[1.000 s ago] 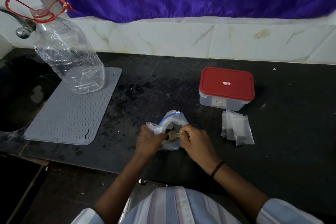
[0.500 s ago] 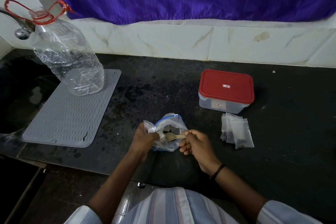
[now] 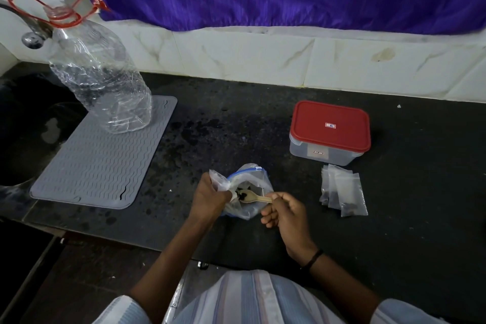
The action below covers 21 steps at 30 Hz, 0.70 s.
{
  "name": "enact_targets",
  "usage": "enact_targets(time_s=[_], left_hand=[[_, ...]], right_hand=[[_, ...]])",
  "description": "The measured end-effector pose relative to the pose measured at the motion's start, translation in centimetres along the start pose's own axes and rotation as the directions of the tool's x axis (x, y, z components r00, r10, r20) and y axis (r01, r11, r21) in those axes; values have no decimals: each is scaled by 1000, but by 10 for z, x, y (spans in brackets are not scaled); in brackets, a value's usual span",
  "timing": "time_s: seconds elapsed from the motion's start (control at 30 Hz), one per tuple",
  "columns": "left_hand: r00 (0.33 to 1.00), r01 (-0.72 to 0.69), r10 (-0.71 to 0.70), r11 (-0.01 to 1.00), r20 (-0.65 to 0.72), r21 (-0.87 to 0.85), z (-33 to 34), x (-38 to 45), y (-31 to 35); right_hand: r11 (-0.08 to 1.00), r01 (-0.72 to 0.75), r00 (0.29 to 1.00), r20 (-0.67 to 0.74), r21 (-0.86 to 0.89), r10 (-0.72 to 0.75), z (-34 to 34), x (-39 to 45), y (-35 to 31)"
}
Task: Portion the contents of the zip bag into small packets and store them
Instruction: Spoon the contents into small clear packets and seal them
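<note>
Scooping was mid-way at this point: the zip bag point(image 3: 247, 192) sat open on the black counter point(image 3: 407, 218) near the front edge, left hand point(image 3: 210, 198) pinching its rim along with what looked like a small empty packet point(image 3: 218, 181). Right hand point(image 3: 288, 214) was clamped on a wooden spoon point(image 3: 252, 196) loaded with dark bits, bowl inside the bag's mouth. A few filled packets point(image 3: 343, 193) already lay off to the right, just in front of the red-lidded box point(image 3: 330, 133), which was closed. So I'd say some portions were done, more to go, nothing stored yet.
</note>
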State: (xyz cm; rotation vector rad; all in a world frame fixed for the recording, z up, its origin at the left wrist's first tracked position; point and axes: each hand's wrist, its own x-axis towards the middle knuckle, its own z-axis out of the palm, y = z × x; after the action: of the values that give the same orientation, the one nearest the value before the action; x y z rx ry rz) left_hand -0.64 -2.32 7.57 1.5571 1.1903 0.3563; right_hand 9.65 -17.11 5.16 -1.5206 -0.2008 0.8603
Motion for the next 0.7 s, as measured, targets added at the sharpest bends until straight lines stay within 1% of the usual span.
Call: enact_targets(time_s=[0.13,0.3,0.4,0.47,0.53,0.6,0.7], left_hand=[[998,-29,33,996,-51,81,-1,2,-1],[995,-95,94,989,15,117,-4,0,-2],[983,-179,182,974,-8,140,-10,-1,1],[958,-273,284,947,-43,169,-16,-2,2],[919,-371,390,905,-59,210,-21,-2,3],[875,-455,482,851,-45,264,-23,-2,3],[825,-535,565,781,2,322,-20,-3,3]], right_hand=[[999,47,997,-57,21,-45,-7,-3,-2],[997,65,995,-82,28,-63,-14,-5,-9],[992,101,992,-81,73,-95,-19,-12,-21],[986,135,989,-80,101,-128,-20,-17,-32],[976,176,982,-89,129,-165,-19,-22,-45],[965,214,975,-95,149,-202,-15,-26,-59],[951,267,964,-50,153,-262,-6,-33,-80]])
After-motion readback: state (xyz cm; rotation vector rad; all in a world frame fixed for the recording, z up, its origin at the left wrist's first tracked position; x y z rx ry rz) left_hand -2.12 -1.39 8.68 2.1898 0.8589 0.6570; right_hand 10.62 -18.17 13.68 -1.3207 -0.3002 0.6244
